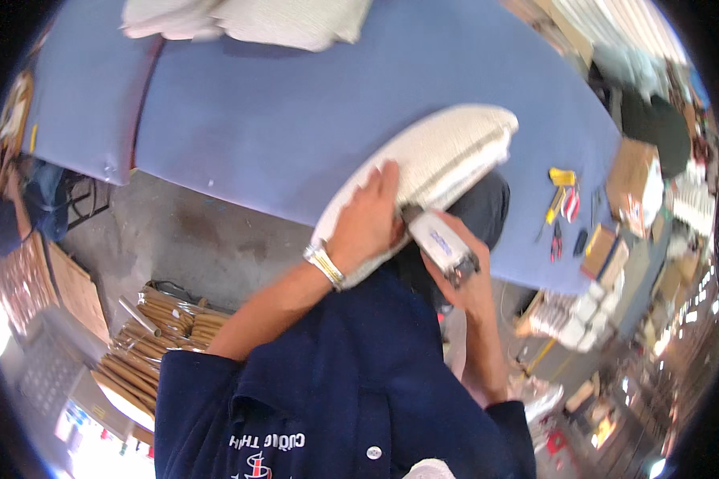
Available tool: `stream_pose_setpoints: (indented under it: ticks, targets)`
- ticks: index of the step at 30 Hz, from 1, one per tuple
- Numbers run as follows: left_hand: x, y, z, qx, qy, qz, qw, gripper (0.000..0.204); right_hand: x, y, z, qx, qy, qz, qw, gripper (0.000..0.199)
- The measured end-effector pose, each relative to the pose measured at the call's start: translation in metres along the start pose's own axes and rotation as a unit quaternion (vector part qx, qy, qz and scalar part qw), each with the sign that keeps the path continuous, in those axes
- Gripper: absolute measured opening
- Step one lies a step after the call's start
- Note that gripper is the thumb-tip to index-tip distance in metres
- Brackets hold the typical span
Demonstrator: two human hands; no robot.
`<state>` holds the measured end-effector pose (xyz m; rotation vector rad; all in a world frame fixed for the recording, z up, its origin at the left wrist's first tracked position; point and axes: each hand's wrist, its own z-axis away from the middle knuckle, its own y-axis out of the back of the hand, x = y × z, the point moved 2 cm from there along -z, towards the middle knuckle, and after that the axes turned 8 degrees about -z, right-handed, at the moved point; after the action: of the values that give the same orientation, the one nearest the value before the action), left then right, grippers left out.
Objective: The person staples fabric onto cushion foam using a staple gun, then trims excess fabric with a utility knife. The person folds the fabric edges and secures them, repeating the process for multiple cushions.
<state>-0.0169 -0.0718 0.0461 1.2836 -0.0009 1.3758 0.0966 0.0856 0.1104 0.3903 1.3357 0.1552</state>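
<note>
A long white upholstered cushion panel (447, 152) lies tilted over the near edge of a blue-covered table (295, 120). My left hand (367, 215), with a metal watch on its wrist, presses flat on the panel's near end. My right hand (467, 275) grips a white and grey staple gun (439, 243). The gun's nose touches the panel's edge just right of my left hand.
Pliers, a yellow tool and small hand tools (563, 207) lie on the table's right end beside cardboard boxes (635, 180). More white cushions (248, 20) rest at the far edge. A bundle of wooden sticks (156, 339) lies on the floor at the lower left.
</note>
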Motion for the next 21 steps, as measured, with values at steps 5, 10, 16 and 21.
stream_pose_setpoints:
  ticks: [5,10,16,21]
  targets:
    - [-0.002,-0.024,0.008,0.082,-0.037,0.015,0.996,0.085,-0.017,-0.011,-0.001,0.012,-0.05,-0.043,0.998,0.041]
    - [-0.004,-0.026,-0.002,-0.012,-0.021,-0.024,0.999,0.073,0.017,-0.039,0.012,0.103,-0.019,-0.289,0.951,0.04]
    - [-0.028,0.002,-0.003,-0.121,-0.196,0.093,0.969,0.1,0.018,-0.012,0.012,-0.028,-0.073,0.112,0.991,0.04]
    - [-0.096,-0.048,-0.05,-0.124,-0.123,0.264,0.948,0.088,0.002,-0.025,-0.002,-0.038,-0.055,0.053,0.996,0.042]
